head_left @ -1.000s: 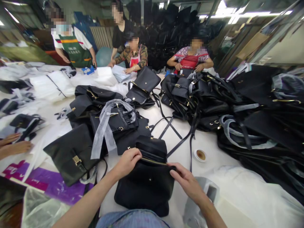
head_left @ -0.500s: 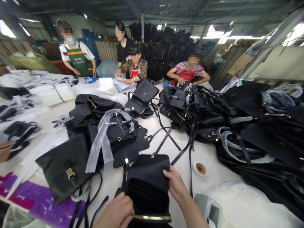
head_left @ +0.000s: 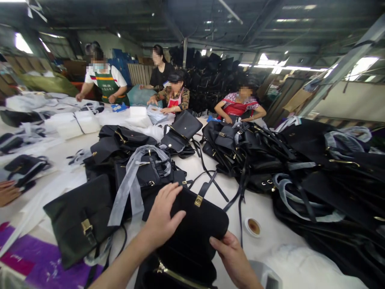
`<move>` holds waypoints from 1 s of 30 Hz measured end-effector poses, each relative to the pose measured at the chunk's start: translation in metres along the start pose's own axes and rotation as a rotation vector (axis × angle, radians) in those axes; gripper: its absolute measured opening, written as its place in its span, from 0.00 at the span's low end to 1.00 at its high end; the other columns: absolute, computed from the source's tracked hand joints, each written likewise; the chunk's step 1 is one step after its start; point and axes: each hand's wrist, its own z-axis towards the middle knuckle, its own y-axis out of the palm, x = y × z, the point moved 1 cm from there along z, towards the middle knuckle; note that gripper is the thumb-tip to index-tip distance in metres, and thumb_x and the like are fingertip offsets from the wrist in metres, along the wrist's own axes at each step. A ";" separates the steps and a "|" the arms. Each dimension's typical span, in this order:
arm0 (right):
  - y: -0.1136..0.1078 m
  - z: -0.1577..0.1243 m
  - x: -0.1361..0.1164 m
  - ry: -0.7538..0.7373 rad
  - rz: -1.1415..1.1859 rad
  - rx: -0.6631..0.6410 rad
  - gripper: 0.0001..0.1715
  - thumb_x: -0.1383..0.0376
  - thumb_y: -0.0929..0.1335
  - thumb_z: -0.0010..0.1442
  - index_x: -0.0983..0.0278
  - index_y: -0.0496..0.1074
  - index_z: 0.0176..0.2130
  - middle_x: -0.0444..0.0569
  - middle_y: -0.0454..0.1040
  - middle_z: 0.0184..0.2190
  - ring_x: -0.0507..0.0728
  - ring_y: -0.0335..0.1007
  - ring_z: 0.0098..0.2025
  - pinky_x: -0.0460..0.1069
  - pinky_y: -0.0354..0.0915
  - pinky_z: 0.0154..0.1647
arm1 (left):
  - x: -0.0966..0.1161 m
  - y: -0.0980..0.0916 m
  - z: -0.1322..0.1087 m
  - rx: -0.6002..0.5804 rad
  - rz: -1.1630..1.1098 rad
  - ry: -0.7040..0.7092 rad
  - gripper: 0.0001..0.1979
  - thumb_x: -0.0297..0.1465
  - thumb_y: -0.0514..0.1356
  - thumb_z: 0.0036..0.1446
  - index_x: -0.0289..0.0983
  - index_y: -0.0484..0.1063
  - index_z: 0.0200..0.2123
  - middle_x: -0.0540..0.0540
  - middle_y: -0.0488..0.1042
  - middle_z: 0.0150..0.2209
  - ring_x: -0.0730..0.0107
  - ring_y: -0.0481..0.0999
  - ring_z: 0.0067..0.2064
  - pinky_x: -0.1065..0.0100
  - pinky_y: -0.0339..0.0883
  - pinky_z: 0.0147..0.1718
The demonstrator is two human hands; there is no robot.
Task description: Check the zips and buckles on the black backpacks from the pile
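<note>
A black bag (head_left: 200, 224) lies in front of me with its flap raised. The flap's inner side faces me, and a gold clasp (head_left: 198, 200) sits near its top edge. Below it, the gold zipper (head_left: 180, 277) runs along the bag's mouth. My left hand (head_left: 164, 216) is at the flap's left edge, fingers stretched out and thumb apart; whether its fingertips press on the flap I cannot tell. At the right edge, my right hand (head_left: 230, 253) pinches the flap between thumb and fingers. The lower part of the bag is cut off by the picture's edge.
Left of me lies a dark flap bag (head_left: 80, 220) over purple plastic (head_left: 51, 253). Black bags (head_left: 231, 140) are heaped ahead and right. A small cup of brown liquid (head_left: 252, 227) stands near my right hand. Several people work across the table; another person's hand (head_left: 9, 192) shows far left.
My left hand has left the zipper edge and moved up to the flap, its fingers now spread. The flap has tilted, showing its clasp, and my right hand has moved slightly down and right with it.
</note>
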 end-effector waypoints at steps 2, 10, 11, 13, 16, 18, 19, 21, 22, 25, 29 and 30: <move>0.000 -0.004 -0.003 0.001 -0.131 0.017 0.18 0.56 0.77 0.47 0.60 0.80 0.39 0.48 0.81 0.34 0.61 0.74 0.42 0.56 0.65 0.52 | -0.002 -0.003 0.023 -0.091 -0.054 -0.009 0.29 0.27 0.64 0.48 0.37 0.66 0.56 0.38 0.68 0.56 0.52 0.64 0.60 0.50 0.57 0.60; -0.002 -0.024 -0.024 -0.566 -0.571 0.069 0.10 0.58 0.67 0.62 0.54 0.80 0.37 0.47 0.81 0.37 0.60 0.75 0.43 0.52 0.70 0.47 | 0.049 -0.053 -0.001 -0.158 0.075 0.530 0.11 0.24 0.52 0.63 0.35 0.71 0.29 0.47 0.70 0.30 0.70 0.69 0.33 0.69 0.61 0.31; -0.007 -0.027 -0.020 -0.625 -0.621 0.036 0.11 0.59 0.67 0.63 0.53 0.80 0.37 0.48 0.81 0.38 0.60 0.75 0.46 0.52 0.71 0.48 | 0.052 -0.053 -0.017 -0.194 0.147 0.634 0.14 0.23 0.49 0.65 0.35 0.70 0.29 0.47 0.69 0.28 0.69 0.67 0.31 0.67 0.59 0.29; -0.019 -0.032 -0.004 -0.692 -0.760 0.020 0.12 0.61 0.66 0.64 0.53 0.79 0.40 0.48 0.80 0.41 0.60 0.74 0.49 0.53 0.71 0.50 | 0.047 -0.044 -0.051 -0.262 0.275 0.753 0.18 0.24 0.45 0.67 0.34 0.69 0.28 0.47 0.67 0.25 0.68 0.63 0.28 0.65 0.56 0.27; -0.033 -0.038 0.023 -0.705 -0.967 0.047 0.15 0.65 0.63 0.64 0.53 0.78 0.44 0.48 0.79 0.46 0.61 0.72 0.53 0.59 0.68 0.55 | 0.021 -0.018 -0.091 -0.237 0.337 0.733 0.19 0.24 0.43 0.67 0.33 0.69 0.29 0.47 0.67 0.25 0.68 0.63 0.28 0.65 0.56 0.28; -0.035 -0.041 0.033 -0.722 -1.037 0.068 0.19 0.68 0.61 0.64 0.53 0.77 0.45 0.48 0.79 0.47 0.61 0.71 0.54 0.62 0.68 0.56 | 0.005 -0.003 -0.110 -0.132 0.342 0.634 0.17 0.24 0.44 0.67 0.34 0.70 0.30 0.47 0.69 0.26 0.68 0.64 0.30 0.66 0.59 0.30; -0.034 -0.042 0.034 -0.737 -1.060 0.074 0.20 0.70 0.61 0.64 0.53 0.77 0.45 0.48 0.79 0.47 0.61 0.72 0.53 0.61 0.69 0.55 | -0.001 0.001 -0.118 -0.082 0.335 0.551 0.16 0.23 0.45 0.66 0.35 0.70 0.31 0.46 0.70 0.28 0.69 0.65 0.30 0.67 0.59 0.30; -0.030 -0.044 0.031 -0.778 -1.095 0.079 0.22 0.72 0.60 0.63 0.54 0.77 0.45 0.48 0.79 0.46 0.60 0.72 0.53 0.60 0.70 0.53 | -0.008 0.006 -0.131 -0.033 0.263 0.286 0.15 0.26 0.46 0.66 0.35 0.69 0.31 0.46 0.70 0.28 0.70 0.67 0.30 0.69 0.60 0.30; -0.027 -0.045 0.028 -0.801 -1.111 0.079 0.22 0.73 0.59 0.63 0.54 0.76 0.45 0.48 0.79 0.46 0.59 0.73 0.52 0.59 0.71 0.52 | -0.010 0.007 -0.137 -0.059 0.189 0.106 0.15 0.29 0.47 0.66 0.35 0.69 0.29 0.46 0.70 0.28 0.70 0.67 0.29 0.70 0.60 0.29; -0.020 -0.048 0.022 -0.867 -1.167 0.079 0.23 0.74 0.59 0.62 0.55 0.76 0.46 0.47 0.79 0.46 0.58 0.72 0.52 0.57 0.71 0.51 | -0.011 0.011 -0.155 -0.336 -0.217 -0.545 0.24 0.45 0.47 0.64 0.35 0.67 0.25 0.46 0.70 0.24 0.72 0.68 0.23 0.72 0.57 0.21; -0.015 -0.048 0.024 -0.946 -1.214 0.088 0.24 0.76 0.58 0.62 0.56 0.75 0.46 0.47 0.79 0.45 0.56 0.72 0.52 0.55 0.70 0.49 | -0.003 0.027 -0.159 -0.467 -0.840 -0.944 0.31 0.58 0.55 0.52 0.32 0.72 0.33 0.42 0.75 0.30 0.74 0.69 0.23 0.75 0.52 0.16; -0.014 -0.048 0.025 -0.965 -1.224 0.082 0.25 0.76 0.58 0.62 0.56 0.75 0.46 0.47 0.80 0.45 0.56 0.72 0.51 0.55 0.70 0.48 | -0.001 0.032 -0.155 -0.399 -0.935 -0.959 0.29 0.55 0.61 0.48 0.32 0.72 0.35 0.42 0.76 0.32 0.74 0.70 0.24 0.76 0.54 0.17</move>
